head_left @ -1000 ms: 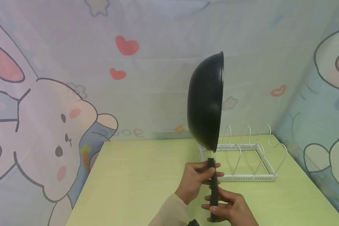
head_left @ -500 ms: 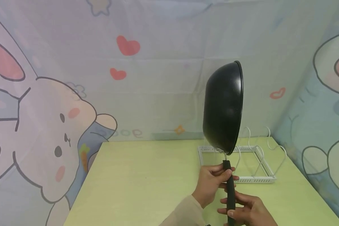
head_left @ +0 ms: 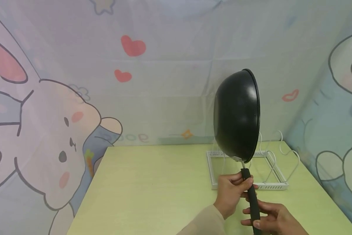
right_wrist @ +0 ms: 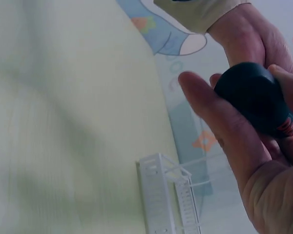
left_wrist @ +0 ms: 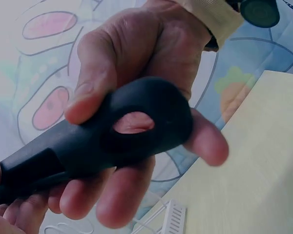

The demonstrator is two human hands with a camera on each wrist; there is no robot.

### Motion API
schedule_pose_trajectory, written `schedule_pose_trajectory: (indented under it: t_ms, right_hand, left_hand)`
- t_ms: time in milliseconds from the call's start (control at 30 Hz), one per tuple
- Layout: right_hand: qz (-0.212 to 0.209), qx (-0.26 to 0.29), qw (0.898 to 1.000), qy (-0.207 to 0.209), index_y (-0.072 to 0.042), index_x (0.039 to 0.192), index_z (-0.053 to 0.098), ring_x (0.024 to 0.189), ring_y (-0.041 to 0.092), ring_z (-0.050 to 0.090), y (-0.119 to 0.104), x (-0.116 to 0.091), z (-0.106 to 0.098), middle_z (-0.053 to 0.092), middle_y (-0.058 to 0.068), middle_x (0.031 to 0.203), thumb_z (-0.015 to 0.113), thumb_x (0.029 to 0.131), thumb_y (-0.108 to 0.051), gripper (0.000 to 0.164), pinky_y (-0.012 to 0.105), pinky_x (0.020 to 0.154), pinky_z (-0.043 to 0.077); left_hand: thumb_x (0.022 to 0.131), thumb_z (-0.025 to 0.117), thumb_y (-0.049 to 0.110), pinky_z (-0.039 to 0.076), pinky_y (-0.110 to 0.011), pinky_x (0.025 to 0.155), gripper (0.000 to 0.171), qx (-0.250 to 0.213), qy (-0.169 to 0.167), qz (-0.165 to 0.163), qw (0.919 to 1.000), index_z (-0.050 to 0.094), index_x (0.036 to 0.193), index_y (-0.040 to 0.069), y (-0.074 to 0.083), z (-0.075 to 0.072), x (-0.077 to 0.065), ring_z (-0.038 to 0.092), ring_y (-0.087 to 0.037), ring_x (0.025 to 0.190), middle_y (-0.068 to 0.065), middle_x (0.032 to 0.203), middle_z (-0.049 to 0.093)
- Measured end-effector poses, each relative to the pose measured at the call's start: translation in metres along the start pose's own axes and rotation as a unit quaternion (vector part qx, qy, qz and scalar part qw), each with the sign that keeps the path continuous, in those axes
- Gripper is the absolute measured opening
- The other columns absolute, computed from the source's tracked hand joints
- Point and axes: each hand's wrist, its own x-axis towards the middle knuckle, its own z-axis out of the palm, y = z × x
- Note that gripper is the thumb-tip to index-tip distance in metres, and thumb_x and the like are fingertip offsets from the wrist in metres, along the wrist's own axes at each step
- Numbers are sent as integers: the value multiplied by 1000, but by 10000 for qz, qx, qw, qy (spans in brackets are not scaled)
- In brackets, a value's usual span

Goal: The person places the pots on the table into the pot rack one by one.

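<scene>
A black wok (head_left: 236, 114) is held up on edge, bowl on top, its rounded outside toward the left and its rim on the right. Its black handle (head_left: 254, 209) points down and slightly right. My left hand (head_left: 230, 194) pinches the handle near its neck, thumb in front and fingers behind. My right hand (head_left: 277, 218) grips lower down, near the handle's end. In the left wrist view an oval hole shows in the handle (left_wrist: 78, 146). The right wrist view shows the rounded handle end (right_wrist: 251, 97) by an extended finger. The wok's inside is hidden.
Behind the wok, a white rack (head_left: 278, 186) with several curved wire dividers stands on the right of the pale yellow table (head_left: 146, 189). The wok overlaps its left part in the head view. A cartoon-printed cloth (head_left: 170, 98) surrounds the table.
The wok has moved to the right and somewhat down, both hands with it. It has turned so more of its outside shows, and the handle now leans. Both hands keep their hold.
</scene>
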Motion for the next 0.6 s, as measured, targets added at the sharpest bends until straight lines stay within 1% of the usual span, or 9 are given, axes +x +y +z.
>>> schedule_pose_trajectory:
  t_ms: [67, 133, 200, 267, 433, 600]
  right_hand:
    - [39, 82, 9998, -159, -33, 138, 59, 120, 26, 68, -1, -3, -5, 69, -1, 131, 42, 101, 9, 59, 30, 97, 58]
    - [123, 124, 9996, -227, -33, 139, 59, 121, 25, 67, -1, -8, -9, 69, -2, 132, 40, 102, 9, 59, 28, 94, 59]
    - [216, 164, 9993, -255, -33, 139, 58, 122, 24, 67, -2, -12, -13, 68, -2, 133, 39, 103, 8, 58, 25, 90, 59]
    - [302, 192, 9990, -259, -34, 140, 58, 122, 23, 67, -2, -15, -16, 68, -3, 133, 38, 103, 7, 58, 25, 90, 58]
    - [446, 326, 9983, -202, -33, 137, 61, 122, 23, 67, 1, -19, -20, 68, -3, 132, 38, 104, 5, 55, 31, 97, 58]
    - [478, 640, 9965, -262, -28, 136, 63, 123, 25, 66, 6, -23, -26, 68, -1, 132, 38, 105, 4, 52, 31, 101, 56]
  left_hand:
    - [89, 74, 7, 57, -18, 53, 19, -26, 91, 31, 10000, 76, 105, -3, -2, 5, 1, 78, -31, 86, -32, 99, 73]
    - [88, 75, 6, 57, -18, 53, 17, -51, 198, 31, 9998, 77, 103, -2, -5, 9, 1, 78, -33, 86, -33, 98, 73]
    - [88, 75, 5, 58, -19, 54, 15, -64, 316, -2, 9995, 77, 101, -1, -8, 13, 1, 78, -33, 85, -34, 96, 72]
    - [87, 76, 4, 59, -20, 55, 13, -69, 431, -42, 9990, 78, 100, 0, -11, 16, 1, 78, -32, 84, -34, 96, 73]
    - [86, 77, 3, 60, -21, 57, 12, -27, 675, -213, 9975, 78, 97, 3, -18, 20, 1, 78, -29, 81, -28, 91, 75]
    - [85, 78, 2, 63, -26, 61, 12, 19, 846, -437, 9955, 78, 97, 4, -25, 23, 2, 78, -30, 81, -22, 90, 77]
